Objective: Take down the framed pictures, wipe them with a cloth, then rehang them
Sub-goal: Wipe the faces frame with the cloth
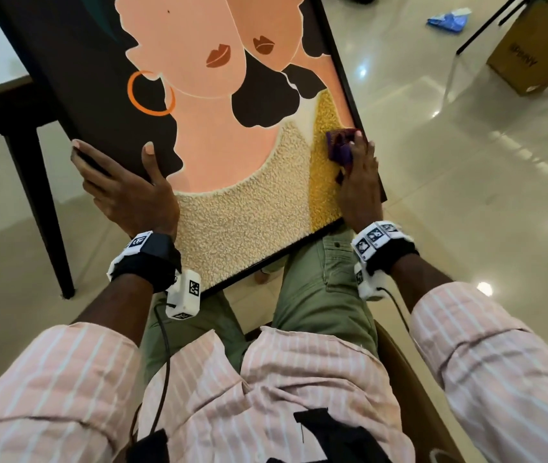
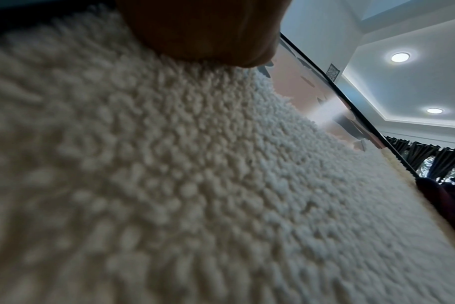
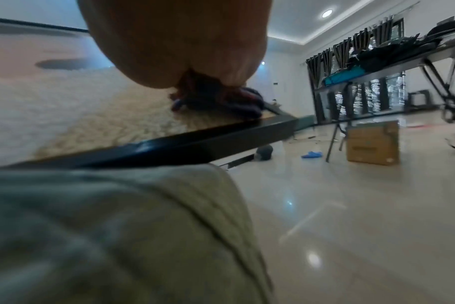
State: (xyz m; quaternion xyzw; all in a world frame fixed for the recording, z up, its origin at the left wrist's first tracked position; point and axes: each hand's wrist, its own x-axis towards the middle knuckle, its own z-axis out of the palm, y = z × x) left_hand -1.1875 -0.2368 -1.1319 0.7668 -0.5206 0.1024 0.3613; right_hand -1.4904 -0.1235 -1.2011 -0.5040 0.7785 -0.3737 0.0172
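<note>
A large framed picture (image 1: 219,135) with a black frame, peach faces and tufted cream and yellow patches lies tilted across my lap. My left hand (image 1: 122,182) grips its left edge, thumb on the front and fingers wrapped behind. At the right edge my right hand (image 1: 357,172) holds a purple cloth (image 1: 341,145) and presses it onto the yellow tufted patch. In the right wrist view the cloth (image 3: 221,100) is bunched under my palm near the frame's black edge (image 3: 195,142). The left wrist view is filled by the picture's cream tufting (image 2: 195,185).
A dark wooden table (image 1: 15,105) stands to the left, its leg near my knee. On the tiled floor to the right are a cardboard box (image 1: 533,48), a blue item (image 1: 448,21) and the thin black legs of another table (image 3: 377,67).
</note>
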